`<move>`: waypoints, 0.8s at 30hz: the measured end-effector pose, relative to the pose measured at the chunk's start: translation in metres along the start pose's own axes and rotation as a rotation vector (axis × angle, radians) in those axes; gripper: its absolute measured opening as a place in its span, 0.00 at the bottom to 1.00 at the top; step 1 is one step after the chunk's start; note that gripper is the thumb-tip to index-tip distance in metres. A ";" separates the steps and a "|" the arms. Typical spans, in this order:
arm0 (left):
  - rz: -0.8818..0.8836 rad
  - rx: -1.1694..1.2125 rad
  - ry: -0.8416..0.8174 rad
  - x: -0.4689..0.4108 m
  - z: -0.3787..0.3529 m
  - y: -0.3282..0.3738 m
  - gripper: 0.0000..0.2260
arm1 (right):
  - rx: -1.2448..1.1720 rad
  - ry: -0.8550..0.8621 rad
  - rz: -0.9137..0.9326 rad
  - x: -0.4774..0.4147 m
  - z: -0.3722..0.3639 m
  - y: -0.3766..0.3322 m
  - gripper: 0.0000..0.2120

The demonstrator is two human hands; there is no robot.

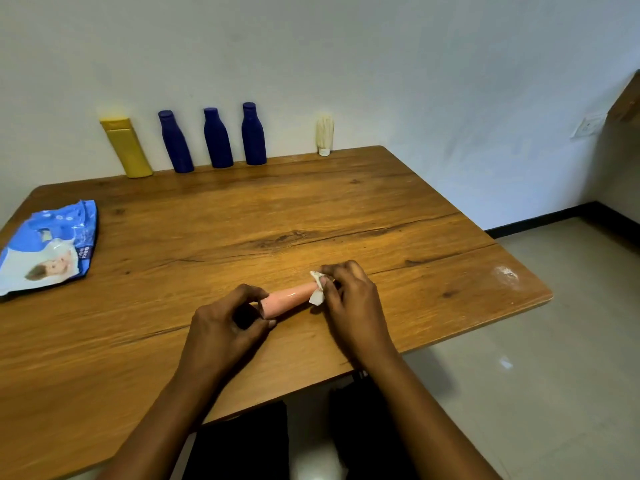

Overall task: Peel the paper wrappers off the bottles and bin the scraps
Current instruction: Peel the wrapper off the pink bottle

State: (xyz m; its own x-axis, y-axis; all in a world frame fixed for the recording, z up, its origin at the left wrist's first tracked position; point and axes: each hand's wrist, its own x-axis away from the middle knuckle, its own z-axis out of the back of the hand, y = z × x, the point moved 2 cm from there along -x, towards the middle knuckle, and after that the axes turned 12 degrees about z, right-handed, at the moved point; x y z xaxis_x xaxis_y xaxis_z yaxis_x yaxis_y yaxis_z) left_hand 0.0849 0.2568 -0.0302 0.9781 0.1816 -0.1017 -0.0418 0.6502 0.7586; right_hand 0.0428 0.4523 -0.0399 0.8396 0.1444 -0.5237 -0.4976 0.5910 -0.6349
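The pink bottle [291,297] lies on its side on the surface [311,209], near the front edge. My left hand [225,323] grips one end; my right hand [349,299] pinches a white paper scrap [317,293] at the other.

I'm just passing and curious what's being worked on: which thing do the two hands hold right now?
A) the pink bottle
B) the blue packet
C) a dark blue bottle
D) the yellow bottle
A: the left hand grips one end of the pink bottle, while the right hand pinches a white paper scrap at its other end.
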 end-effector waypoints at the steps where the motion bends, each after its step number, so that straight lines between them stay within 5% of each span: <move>1: 0.046 0.047 -0.008 -0.001 0.001 0.001 0.19 | -0.048 0.003 -0.079 -0.002 0.001 0.005 0.11; 5: 0.200 0.261 -0.037 -0.009 0.002 0.000 0.17 | -0.460 -0.056 -0.398 -0.012 0.001 0.015 0.10; 12: 0.293 0.513 -0.089 -0.014 0.000 -0.004 0.14 | -0.429 -0.177 -0.534 -0.021 0.004 0.012 0.08; 19: 0.428 0.896 -0.119 -0.005 -0.007 0.005 0.14 | -0.946 0.197 -0.733 -0.011 0.004 -0.007 0.07; 24: 0.560 1.061 -0.108 0.002 -0.020 0.020 0.17 | -0.895 0.378 -0.573 -0.011 0.004 -0.024 0.07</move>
State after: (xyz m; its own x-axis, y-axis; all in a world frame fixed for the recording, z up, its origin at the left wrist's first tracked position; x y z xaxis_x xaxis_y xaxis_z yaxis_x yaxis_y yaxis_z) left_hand 0.0822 0.2853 -0.0278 0.8919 0.1492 0.4270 -0.3272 -0.4388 0.8369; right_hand 0.0465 0.4397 -0.0172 0.9502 -0.3045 -0.0665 -0.1651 -0.3106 -0.9361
